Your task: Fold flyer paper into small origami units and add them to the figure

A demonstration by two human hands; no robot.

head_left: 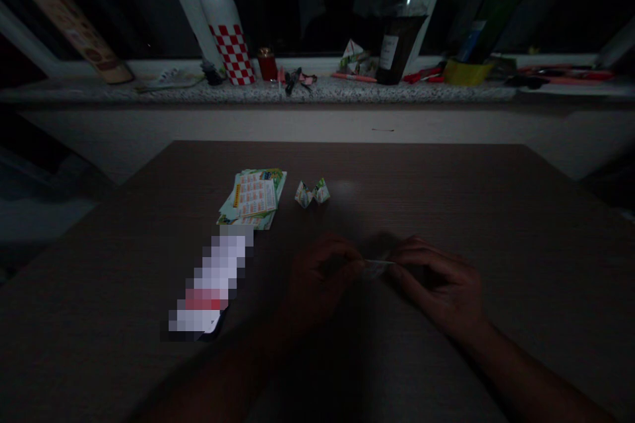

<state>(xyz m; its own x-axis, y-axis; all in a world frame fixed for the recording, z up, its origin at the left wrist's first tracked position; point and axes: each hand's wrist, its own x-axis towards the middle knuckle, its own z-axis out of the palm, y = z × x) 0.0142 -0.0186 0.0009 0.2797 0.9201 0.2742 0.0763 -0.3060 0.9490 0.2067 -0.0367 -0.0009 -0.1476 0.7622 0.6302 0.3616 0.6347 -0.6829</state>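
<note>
Between my two hands, just above the dark wooden table point(426, 192), is a small folded piece of paper point(378, 267), seen nearly edge-on. My left hand point(325, 271) pinches its left end between thumb and fingers. The right end is gripped by my right hand point(439, 277) in the same way. Beyond my left hand stands a small folded paper shape point(312, 193) with two peaked halves, printed in green and white. A loose stack of printed paper sheets point(255, 197) lies to its left. The dim light hides the print on the held paper.
A phone point(213, 284) with a lit, blurred-out screen lies left of my left hand. On the granite windowsill point(337, 94) behind the table are a red-checked white bottle point(233, 46), a dark plastic cup point(397, 46), a green bottle point(503, 6) and several pens.
</note>
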